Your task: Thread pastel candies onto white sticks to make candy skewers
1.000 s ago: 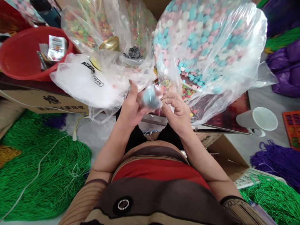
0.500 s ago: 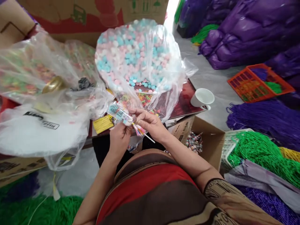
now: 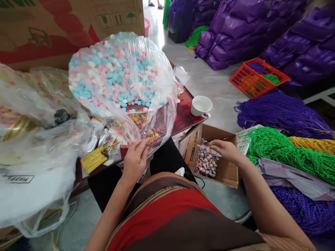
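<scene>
My left hand (image 3: pixel 135 158) is at the table edge with its fingers loosely apart, beside the clear plastic bag (image 3: pixel 167 120) and small coloured ring candies (image 3: pixel 152 136). I see nothing held in it. To the right, my right hand (image 3: pixel 225 150) reaches into an open cardboard box (image 3: pixel 228 169). Its fingertips pinch a small clear candy packet (image 3: pixel 215 152), which is partly hidden by the hand. Many similar wrapped packets (image 3: pixel 206 165) lie in the box below. Pink, blue and white candies (image 3: pixel 117 75) fill the large bag above my left hand.
A white cup (image 3: pixel 201 106) stands at the table's right corner. Yellow ties (image 3: pixel 94 159) lie near the front edge, left of my left hand. An orange basket (image 3: pixel 258 78), purple bundles (image 3: pixel 282 115) and green strands (image 3: pixel 277 148) are on the right.
My hands have parted from the candy packet with a white stick they held together. The right moved right and down into the box; the left stayed by the table. The view swung right.
</scene>
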Tool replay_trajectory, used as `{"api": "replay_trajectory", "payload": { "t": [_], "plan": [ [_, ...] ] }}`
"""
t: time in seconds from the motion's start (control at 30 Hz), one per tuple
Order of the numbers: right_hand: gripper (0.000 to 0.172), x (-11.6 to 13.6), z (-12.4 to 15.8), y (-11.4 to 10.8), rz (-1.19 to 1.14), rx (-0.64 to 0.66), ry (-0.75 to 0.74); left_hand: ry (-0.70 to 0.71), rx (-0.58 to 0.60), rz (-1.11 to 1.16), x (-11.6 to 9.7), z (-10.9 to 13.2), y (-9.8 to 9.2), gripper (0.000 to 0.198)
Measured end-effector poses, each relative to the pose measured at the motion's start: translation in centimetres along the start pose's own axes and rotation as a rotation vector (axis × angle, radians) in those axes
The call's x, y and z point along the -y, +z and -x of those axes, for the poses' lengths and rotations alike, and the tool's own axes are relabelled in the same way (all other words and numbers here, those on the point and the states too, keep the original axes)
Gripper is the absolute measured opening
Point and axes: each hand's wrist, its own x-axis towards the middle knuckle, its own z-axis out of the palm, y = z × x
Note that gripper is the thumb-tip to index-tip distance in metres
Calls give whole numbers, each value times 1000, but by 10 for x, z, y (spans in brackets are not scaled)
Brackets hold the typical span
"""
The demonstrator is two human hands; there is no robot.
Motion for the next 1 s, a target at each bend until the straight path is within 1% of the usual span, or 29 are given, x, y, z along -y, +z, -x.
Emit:
{"api": "replay_trajectory", "payload": {
  "t": [0.03, 0.07, 0.1, 0.17, 0.2, 0.27, 0.3, 0.37, 0.43, 0.53, 0.67, 0.77, 0.83, 0.9, 0.97, 1.0],
  "plan": [
    [24, -1, -2, 4, 42, -40, -8, 15, 9, -9, 0, -2, 4, 36],
    [20, 2, -6, 12, 37, -77, -42, 35, 17, -22, -1, -5, 9, 36],
    [20, 11, -12, 22, -2, -100, -106, 56, 32, -42, -1, -9, 14, 35],
    [29, 37, -30, 46, -138, -117, -253, 91, 89, -108, 0, -20, 24, 35],
    [29, 52, -42, 57, -151, -146, -332, 102, 127, -149, 1, -26, 29, 35],
    [24, 84, -73, 76, -78, -313, -459, 102, 192, -233, 5, -36, 37, 39],
    [27, 98, -90, 83, -21, -365, -472, 97, 213, -267, 6, -39, 41, 42],
    [37, 121, -123, 92, 108, -361, -418, 85, 218, -309, 10, -43, 46, 43],
    [45, 135, -150, 96, 200, -358, -349, 78, 198, -325, 12, -42, 49, 38],
    [42, 146, -178, 99, 272, -395, -295, 75, 183, -336, 11, -38, 50, 35],
    [32, 149, -204, 104, 312, -400, -225, 57, 204, -322, 9, -37, 49, 36],
    [28, 145, -218, 104, 274, -417, -245, 45, 203, -305, 9, -37, 50, 36],
    [27, 143, -222, 99, 221, -458, -263, 45, 201, -301, 9, -37, 50, 35],
    [30, 144, -221, 94, 149, -533, -271, 45, 207, -295, 9, -36, 50, 35],
    [35, 152, -214, 92, 54, -620, -316, 48, 214, -294, 9, -36, 50, 35],
    [37, 160, -209, 93, 8, -648, -362, 53, 215, -297, 9, -36, 49, 35]
  ]
}}
